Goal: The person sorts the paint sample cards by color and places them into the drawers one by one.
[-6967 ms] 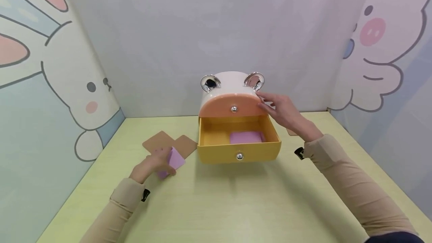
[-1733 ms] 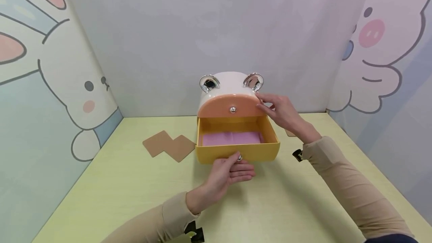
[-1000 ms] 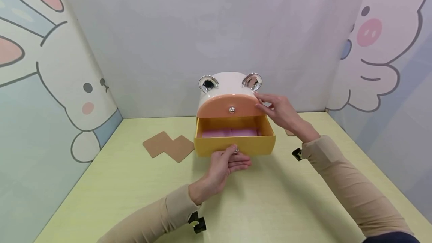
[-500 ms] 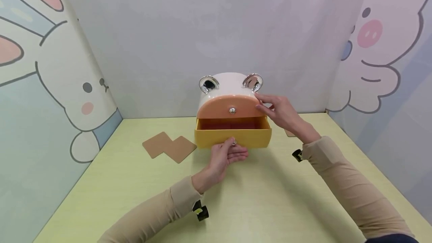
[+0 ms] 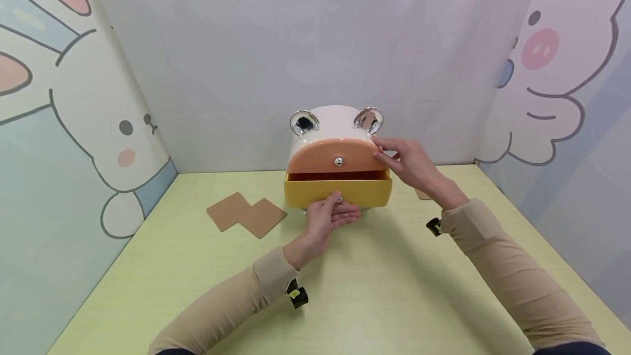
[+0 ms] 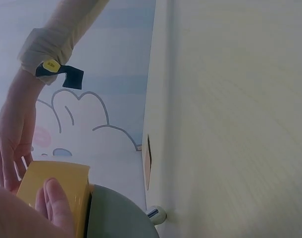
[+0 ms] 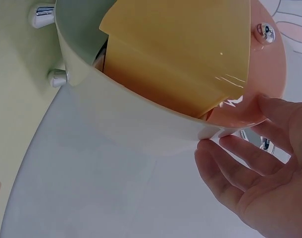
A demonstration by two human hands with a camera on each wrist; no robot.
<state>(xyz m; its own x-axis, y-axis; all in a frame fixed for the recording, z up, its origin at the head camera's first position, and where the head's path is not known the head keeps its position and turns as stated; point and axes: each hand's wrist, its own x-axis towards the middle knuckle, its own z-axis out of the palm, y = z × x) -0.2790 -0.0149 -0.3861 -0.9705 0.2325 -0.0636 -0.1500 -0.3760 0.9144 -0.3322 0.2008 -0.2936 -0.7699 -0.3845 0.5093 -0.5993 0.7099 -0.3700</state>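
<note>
A small rounded storage box (image 5: pixel 337 119) with a white shell and two silver ears stands in mid-table. Its upper orange drawer (image 5: pixel 315 160) is closed flush. The lower yellow drawer (image 5: pixel 367 193) sticks out, only a narrow dark gap showing above its front, so its contents are hidden. My left hand (image 5: pixel 320 226) has its thumb against the yellow front by the silver knob, its fingers straight and pointing right below. My right hand (image 5: pixel 414 166) steadies the box's right edge. In the right wrist view its thumb presses the orange front (image 7: pixel 235 114) while its fingers touch the white side (image 7: pixel 141 124).
Two overlapping brown square cards (image 5: pixel 261 218) lie left of the box. Another brown card (image 5: pixel 423 195) is partly hidden behind my right forearm. Walls with cartoon animals enclose the pale yellow table (image 5: pixel 374 300) at the back and both sides.
A pink piece my left hand held earlier went into the yellow drawer beside another. Since then that hand has pushed the drawer most of the way in, hiding both. My right hand stays put.
</note>
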